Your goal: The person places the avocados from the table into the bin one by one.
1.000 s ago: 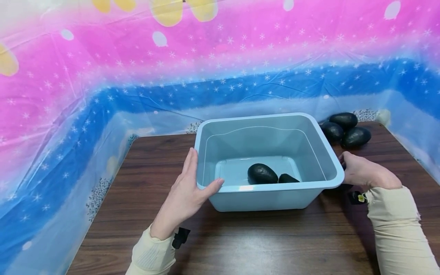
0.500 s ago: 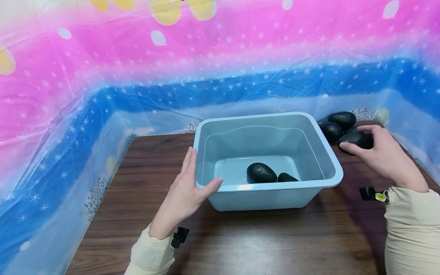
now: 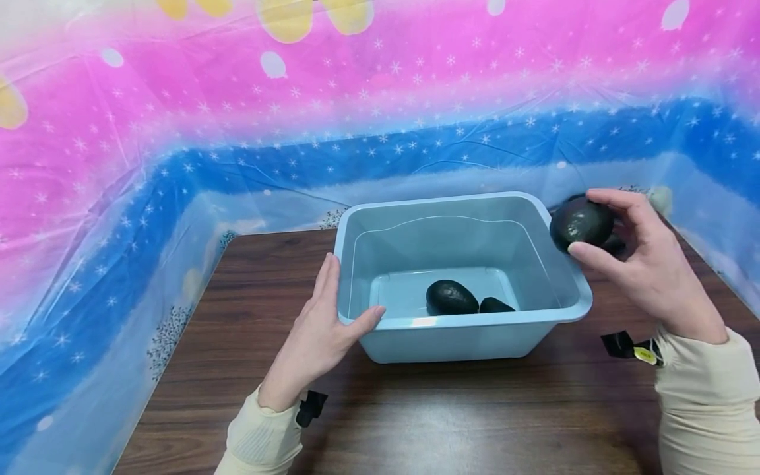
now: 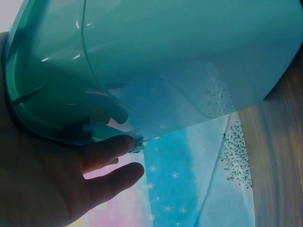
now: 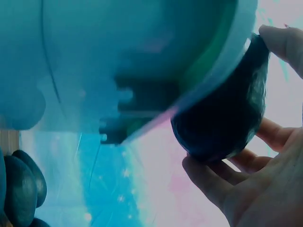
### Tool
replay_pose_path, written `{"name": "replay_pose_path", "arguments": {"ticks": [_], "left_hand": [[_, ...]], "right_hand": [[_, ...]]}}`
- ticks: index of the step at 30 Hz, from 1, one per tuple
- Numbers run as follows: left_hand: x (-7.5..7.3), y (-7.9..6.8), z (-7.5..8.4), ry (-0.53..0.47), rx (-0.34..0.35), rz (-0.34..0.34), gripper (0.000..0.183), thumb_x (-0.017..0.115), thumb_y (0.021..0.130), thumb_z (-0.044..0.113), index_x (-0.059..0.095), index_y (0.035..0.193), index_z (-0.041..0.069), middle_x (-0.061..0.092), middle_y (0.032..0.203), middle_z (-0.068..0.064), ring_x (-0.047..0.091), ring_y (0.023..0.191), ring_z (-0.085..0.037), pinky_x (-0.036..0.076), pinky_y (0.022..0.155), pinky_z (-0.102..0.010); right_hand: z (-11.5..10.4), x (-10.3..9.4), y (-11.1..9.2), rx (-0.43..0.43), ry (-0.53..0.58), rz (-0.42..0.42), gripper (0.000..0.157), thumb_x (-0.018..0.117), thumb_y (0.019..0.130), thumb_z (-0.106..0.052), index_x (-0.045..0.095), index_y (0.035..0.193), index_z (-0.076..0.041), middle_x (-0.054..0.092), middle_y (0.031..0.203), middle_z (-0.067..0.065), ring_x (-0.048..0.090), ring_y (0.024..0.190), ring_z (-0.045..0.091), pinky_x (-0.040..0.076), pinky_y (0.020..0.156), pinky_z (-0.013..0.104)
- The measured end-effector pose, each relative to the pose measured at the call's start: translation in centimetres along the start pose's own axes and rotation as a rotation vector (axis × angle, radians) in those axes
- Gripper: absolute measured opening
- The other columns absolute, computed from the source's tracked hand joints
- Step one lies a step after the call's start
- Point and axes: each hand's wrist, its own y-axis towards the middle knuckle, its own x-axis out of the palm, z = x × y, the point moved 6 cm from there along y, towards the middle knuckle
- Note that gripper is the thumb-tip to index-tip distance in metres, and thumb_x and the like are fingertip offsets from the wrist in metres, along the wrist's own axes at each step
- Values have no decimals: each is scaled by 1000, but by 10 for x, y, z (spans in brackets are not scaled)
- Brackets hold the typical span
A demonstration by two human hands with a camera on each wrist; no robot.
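Note:
A pale blue-grey plastic tub stands on the dark wooden table. My left hand rests at its near left corner, with fairly straight fingers along the left side and the thumb over the front rim. Up by the right rim, my right hand holds a dark avocado between thumb and fingers. That avocado overlaps the tub's edge in the right wrist view. Inside the tub lies one dark avocado, and beside it a second avocado is partly hidden by the front wall.
More dark avocados lie beyond the tub's right side, mostly hidden behind the right hand in the head view. A pink and blue patterned cloth hangs around the back and sides of the table.
My right hand has moved from beside the tub to the avocado pile, taken hold of one, and lifted it left toward the right rim. The left hand and tub have stayed put.

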Motion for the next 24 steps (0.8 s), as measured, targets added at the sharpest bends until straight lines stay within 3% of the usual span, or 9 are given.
{"name": "replay_pose_path", "arguments": {"ticks": [14, 24], "left_hand": [[-1, 1, 0, 15, 8, 6, 111, 57, 80, 75, -9, 155, 26, -10, 161, 6, 18, 145, -28, 29, 108, -57], [-1, 0, 0, 19, 5, 3, 109, 59, 83, 69, -7, 156, 23, -10, 161, 6, 19, 145, -30, 29, 107, -58]], "right_hand": [[-30, 33, -1, -201, -9, -129, 85, 85, 63, 12, 51, 138, -6, 44, 140, 9, 50, 114, 12, 43, 83, 11], [-31, 45, -4, -145, -54, -199, 79, 88, 66, 0, 54, 135, -15, 44, 137, 0, 46, 120, 9, 37, 97, 10]]}}
